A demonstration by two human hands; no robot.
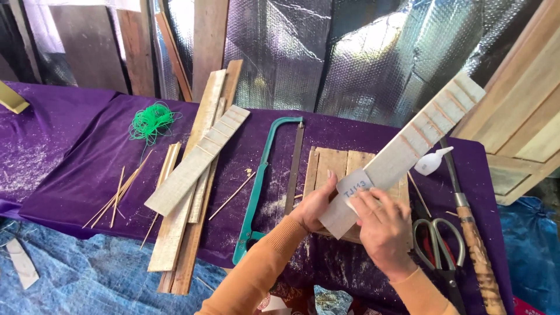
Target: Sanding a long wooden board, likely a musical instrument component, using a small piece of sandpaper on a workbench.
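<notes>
A long pale wooden slat (420,137) with several cross grooves lies slanted over a small wooden board block (331,162) on the purple cloth. My left hand (315,205) grips the slat's near end from the left. My right hand (380,226) presses a piece of grey sandpaper (353,185) against the slat's near end, fingers bent over it.
A green-framed hacksaw (259,181) lies left of the block. A second grooved slat (198,158) rests on longer planks (192,192). Green cord (150,121) and thin bamboo sticks (119,192) lie at left. Scissors (438,245), a wooden-handled tool (477,251) and a white glue bottle (433,161) lie at right.
</notes>
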